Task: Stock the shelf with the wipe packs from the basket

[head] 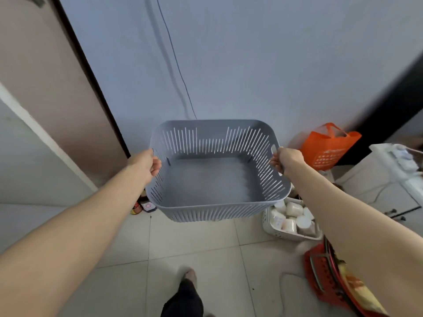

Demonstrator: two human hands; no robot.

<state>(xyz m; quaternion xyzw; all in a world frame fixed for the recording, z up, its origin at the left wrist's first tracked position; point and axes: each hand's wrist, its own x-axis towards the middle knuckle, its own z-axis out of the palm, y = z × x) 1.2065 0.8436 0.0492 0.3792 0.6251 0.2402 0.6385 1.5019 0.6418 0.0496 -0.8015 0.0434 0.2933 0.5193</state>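
Note:
I hold a grey slotted plastic basket (210,179) in the air in front of me, above the tiled floor. Its inside shows bare; no wipe packs lie in it. My left hand (148,164) grips the basket's left rim, fingers curled over the edge. My right hand (286,160) grips the right rim at the handle slot. No shelf shows in this view.
A white basket (290,234) with several pale packs and jars stands on the floor at right. Behind it is an orange bag (327,145); a red basket (325,282) lies at lower right. A brown door (52,88) stands left, small items (142,207) below the basket.

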